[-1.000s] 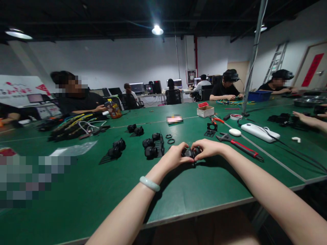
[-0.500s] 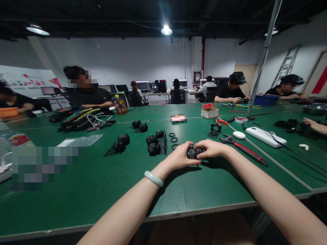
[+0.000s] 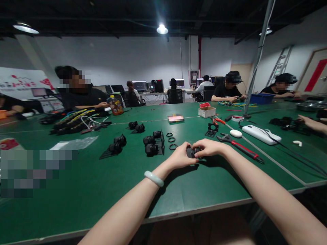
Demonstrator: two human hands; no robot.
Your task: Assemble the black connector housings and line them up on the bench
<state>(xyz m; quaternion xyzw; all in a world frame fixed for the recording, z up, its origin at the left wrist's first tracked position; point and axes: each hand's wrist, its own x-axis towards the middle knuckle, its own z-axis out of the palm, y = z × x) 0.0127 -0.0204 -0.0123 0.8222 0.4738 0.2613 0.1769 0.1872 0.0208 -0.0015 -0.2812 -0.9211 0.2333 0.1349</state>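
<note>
Between my two hands is a small black part [image 3: 190, 152], blocky like the other black fittings on the table; the fingers cover much of it. My left hand [image 3: 181, 156], on the arm with a pale green bangle [image 3: 154, 178], is closed around its left side. From the right, my right hand [image 3: 208, 149] pinches it with thumb and fingers. Just left of my hands lie black rings [image 3: 173, 146] in a column. Beyond them stand black fittings on brackets [image 3: 152, 149], and another pair of fittings [image 3: 114, 147] lies farther left. Past my right hand is a black bracket with a round hole [image 3: 212, 129].
Right of my hands lie an adjustable wrench [image 3: 241, 148], a white oval object [image 3: 235, 133] and a white power bank [image 3: 262, 134] with a cable. A small box [image 3: 206, 111] stands farther back. A metal pole [image 3: 259, 58] rises at right. Co-workers sit around the green table [image 3: 107, 190].
The view has turned slightly right, so the table items sit farther left. My hands stay together on the black part, with small finger shifts.
</note>
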